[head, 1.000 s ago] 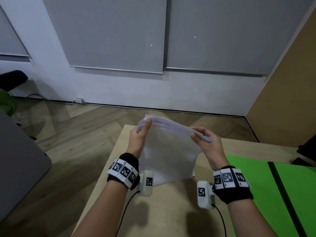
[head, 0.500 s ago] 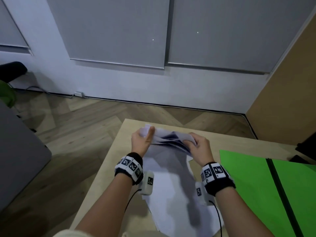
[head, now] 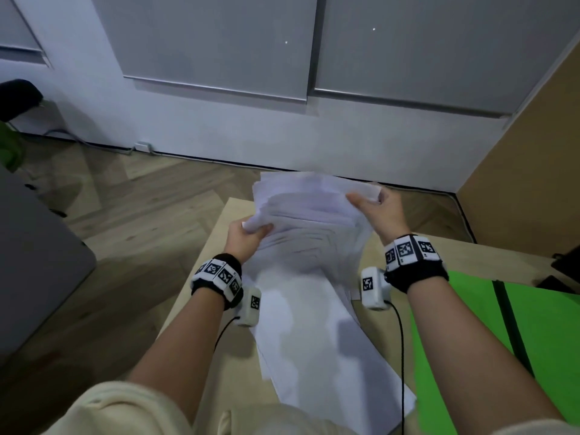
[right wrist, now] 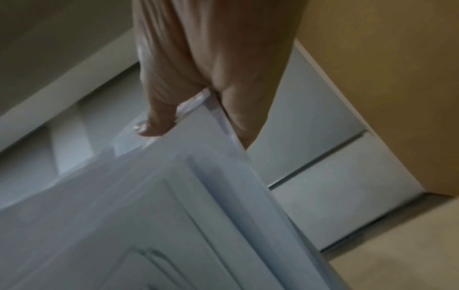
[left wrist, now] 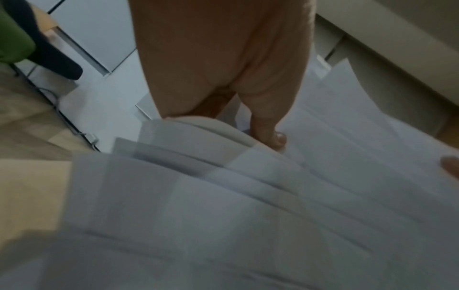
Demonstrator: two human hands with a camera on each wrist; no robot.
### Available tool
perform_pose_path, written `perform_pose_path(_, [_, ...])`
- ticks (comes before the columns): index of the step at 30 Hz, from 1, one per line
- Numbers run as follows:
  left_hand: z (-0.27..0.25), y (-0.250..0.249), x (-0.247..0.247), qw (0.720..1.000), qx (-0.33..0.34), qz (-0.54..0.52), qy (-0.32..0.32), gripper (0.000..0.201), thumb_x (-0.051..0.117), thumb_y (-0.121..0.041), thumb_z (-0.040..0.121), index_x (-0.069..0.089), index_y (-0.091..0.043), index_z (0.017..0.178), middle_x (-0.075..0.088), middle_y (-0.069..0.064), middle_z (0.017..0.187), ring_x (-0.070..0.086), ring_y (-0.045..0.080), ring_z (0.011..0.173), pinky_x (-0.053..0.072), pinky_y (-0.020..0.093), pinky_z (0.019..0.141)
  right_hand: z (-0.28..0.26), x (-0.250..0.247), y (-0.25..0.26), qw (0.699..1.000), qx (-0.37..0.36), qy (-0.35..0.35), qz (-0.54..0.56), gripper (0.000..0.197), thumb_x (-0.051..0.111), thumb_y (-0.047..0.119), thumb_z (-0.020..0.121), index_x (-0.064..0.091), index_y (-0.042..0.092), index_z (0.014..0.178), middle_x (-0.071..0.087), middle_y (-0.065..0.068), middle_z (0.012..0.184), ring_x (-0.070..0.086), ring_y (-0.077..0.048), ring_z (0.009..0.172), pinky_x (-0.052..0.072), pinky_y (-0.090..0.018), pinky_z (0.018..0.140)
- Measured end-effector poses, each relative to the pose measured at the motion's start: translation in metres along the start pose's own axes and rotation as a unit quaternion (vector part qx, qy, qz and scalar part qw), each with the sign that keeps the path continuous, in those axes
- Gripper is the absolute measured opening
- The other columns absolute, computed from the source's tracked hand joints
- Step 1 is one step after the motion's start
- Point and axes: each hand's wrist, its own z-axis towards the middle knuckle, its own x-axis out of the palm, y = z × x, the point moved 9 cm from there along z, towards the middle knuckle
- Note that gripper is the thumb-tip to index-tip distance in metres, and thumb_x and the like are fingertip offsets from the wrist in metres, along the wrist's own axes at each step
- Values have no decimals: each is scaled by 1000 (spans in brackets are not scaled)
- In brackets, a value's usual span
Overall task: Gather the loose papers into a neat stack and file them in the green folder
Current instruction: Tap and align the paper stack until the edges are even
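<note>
Both hands up w/ the papers: left hand pinches the near-left corner, right hand the far-right edge. Sheets fanned, uneven, long axis running away from the person, lower ends trailing on the worktop. Green folder lies open just right of them.
</note>
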Motion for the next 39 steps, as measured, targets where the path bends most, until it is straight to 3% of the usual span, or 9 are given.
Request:
perform_pose_path(6, [11, 13, 3, 996, -79, -2, 33, 16, 70, -7, 84, 70, -3, 100, 69, 8, 90, 65, 18, 84, 52, 20, 65, -17, 7, -79, 973, 192, 130, 0, 81, 77, 70, 43, 61, 28, 110, 62, 8, 116, 52, -20, 116, 43, -49, 97])
perform_pose_path(10, [10, 57, -7, 976, -213, 48, 12, 40, 73, -15, 82, 61, -2, 118, 64, 12, 111, 61, 27, 104, 47, 30, 83, -32, 16, -132, 951, 244, 190, -29, 96, 63, 85, 44, 53, 33, 124, 55, 7, 136, 51, -17, 122, 33, -48, 98])
perform_pose_path(15, [-14, 104, -11, 891, -284, 339, 107, 72, 62, -47, 86, 45, 0, 138, 52, 15, 140, 52, 32, 127, 42, 31, 99, -77, 21, -199, 884, 321, 264, -213, 100, 73, 56, 68, 29, 15, 148, 36, -7, 153, 38, -28, 137, 34, -37, 104])
perform_pose_path(20, [-54, 167, 1, 891, -409, 79, 182, 106, 62, -80, 59, 45, -16, 141, 49, 3, 145, 49, 27, 132, 36, 42, 113, -99, 10, -230, 884, 293, 224, -287, 110, 84, 32, 60, 24, 10, 149, 42, -6, 148, 47, -26, 130, 42, -38, 103])
perform_pose_path(25, [-88, 199, 1, 868, -438, -23, 234, 80, 87, -38, 63, 55, -17, 134, 62, 6, 132, 53, 30, 124, 39, 50, 107, -116, 10, -245, 889, 317, 238, -226, 61, 81, 18, 70, 60, 3, 124, 66, -10, 121, 63, -26, 108, 48, -40, 98])
perform_pose_path(29, [-112, 184, 2, 883, -395, -192, 166, 49, 61, 7, 73, 59, -5, 121, 71, 19, 106, 72, 36, 83, 60, 44, 67, -123, 15, -248, 891, 323, 222, -229, 39, 74, 22, 77, 66, 4, 110, 68, -8, 107, 63, -26, 104, 49, -36, 93])
perform_pose_path(35, [-126, 181, 4, 926, -330, -112, 146, 51, 63, 7, 80, 59, -9, 128, 71, 20, 112, 68, 40, 100, 56, 51, 87, -118, 19, -241, 918, 294, 164, -210, 20, 53, 19, 92, 48, 11, 74, 43, -5, 72, 39, -18, 69, 30, -27, 70])
perform_pose_path(38, [-110, 153, 2, 956, -280, -15, 85, 45, 59, 12, 82, 59, -3, 124, 69, 14, 98, 67, 28, 79, 57, 29, 62, -121, 14, -244, 929, 331, 117, -115, 19, 65, 22, 87, 53, 13, 98, 53, -3, 92, 50, -17, 83, 40, -30, 77])
perform_pose_path(39, [-105, 139, 6, 962, -260, -8, 86, 40, 57, 12, 83, 60, -5, 119, 67, 14, 93, 65, 24, 72, 54, 23, 53, -122, 13, -247, 927, 347, 114, -83, 45, 73, 28, 80, 50, 11, 116, 54, -2, 109, 52, -19, 101, 43, -33, 87])
